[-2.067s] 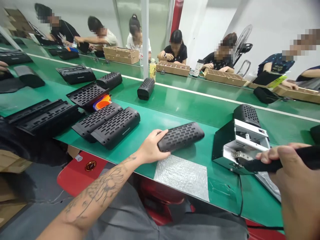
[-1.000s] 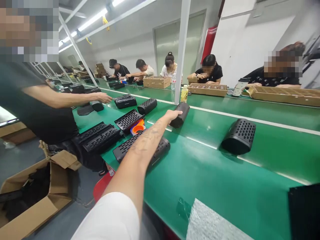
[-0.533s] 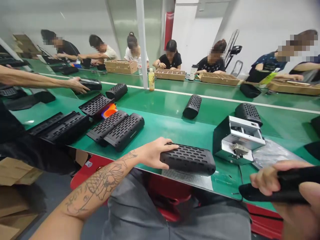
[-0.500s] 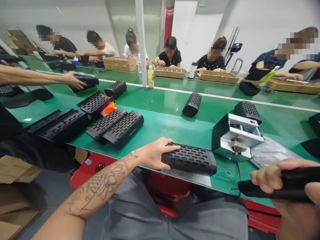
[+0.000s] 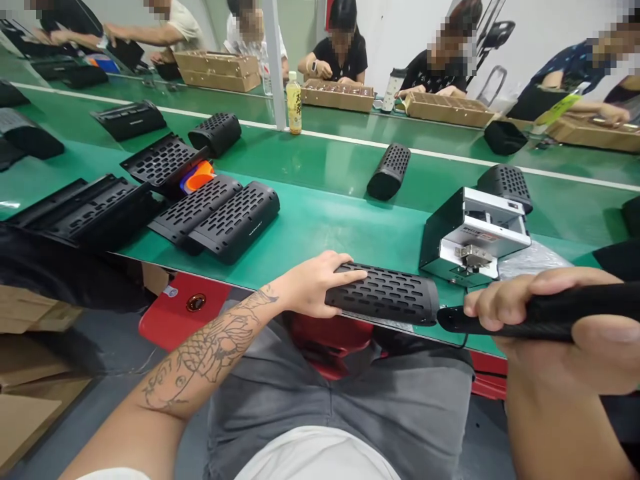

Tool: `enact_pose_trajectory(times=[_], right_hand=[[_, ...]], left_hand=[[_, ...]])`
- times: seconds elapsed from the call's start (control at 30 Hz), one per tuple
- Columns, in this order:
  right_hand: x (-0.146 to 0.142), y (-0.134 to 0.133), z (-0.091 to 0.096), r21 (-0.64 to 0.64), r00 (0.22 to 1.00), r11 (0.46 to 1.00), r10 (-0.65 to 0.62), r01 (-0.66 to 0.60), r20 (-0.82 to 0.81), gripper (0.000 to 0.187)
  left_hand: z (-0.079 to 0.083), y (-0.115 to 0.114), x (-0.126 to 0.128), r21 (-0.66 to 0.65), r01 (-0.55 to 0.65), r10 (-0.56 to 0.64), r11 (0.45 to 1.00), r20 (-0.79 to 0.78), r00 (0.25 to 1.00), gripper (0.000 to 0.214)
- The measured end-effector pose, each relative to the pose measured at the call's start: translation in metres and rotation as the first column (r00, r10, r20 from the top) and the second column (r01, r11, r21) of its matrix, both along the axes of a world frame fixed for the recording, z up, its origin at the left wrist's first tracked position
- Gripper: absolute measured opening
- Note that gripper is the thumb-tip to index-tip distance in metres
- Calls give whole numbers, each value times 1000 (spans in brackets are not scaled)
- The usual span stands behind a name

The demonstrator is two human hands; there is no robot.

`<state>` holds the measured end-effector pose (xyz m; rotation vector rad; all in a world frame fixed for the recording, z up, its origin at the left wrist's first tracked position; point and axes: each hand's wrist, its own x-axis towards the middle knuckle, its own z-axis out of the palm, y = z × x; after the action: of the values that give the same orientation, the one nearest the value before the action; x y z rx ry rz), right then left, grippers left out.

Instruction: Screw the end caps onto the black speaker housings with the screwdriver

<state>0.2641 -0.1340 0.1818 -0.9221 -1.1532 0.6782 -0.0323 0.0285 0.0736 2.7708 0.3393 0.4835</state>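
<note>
A black slotted housing (image 5: 387,295) lies along the front edge of the green bench, its slotted side up. My left hand (image 5: 320,283) grips its left end, with fingers over the top and the thumb at the near side. At the right, my right hand (image 5: 543,320) is closed around a long black piece (image 5: 595,307) with a tapered, rounded end. That end is close to the right end of the housing; I cannot tell whether they touch. The far end of the piece runs out of view, and its kind is unclear.
A silver-and-black screw feeder (image 5: 475,237) stands behind my right hand, beside a clear plastic bag (image 5: 537,259). Several slotted housings (image 5: 240,220) lie at the left around an orange ring-shaped piece (image 5: 199,177). A yellow-labelled bottle (image 5: 294,107) stands farther back. Across the bench, people work at cardboard trays (image 5: 337,95).
My right hand has moved left with the black piece, closer to the housing. My left hand keeps its grip. The view has tilted down, and the other person's arm at the left has gone.
</note>
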Motion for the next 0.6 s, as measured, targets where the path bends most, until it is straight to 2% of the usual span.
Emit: enact_pose_trajectory(times=[0.3, 0.6], right_hand=[[-1, 9, -2, -25, 993, 993, 120, -119, 16, 32], [4, 10, -12, -39, 984, 984, 176, -175, 32, 29]], left_hand=[[-4, 1, 0, -39, -11, 11, 999, 8, 1000, 92], [-3, -1, 0, -59, -30, 30, 998, 2, 1000, 93]])
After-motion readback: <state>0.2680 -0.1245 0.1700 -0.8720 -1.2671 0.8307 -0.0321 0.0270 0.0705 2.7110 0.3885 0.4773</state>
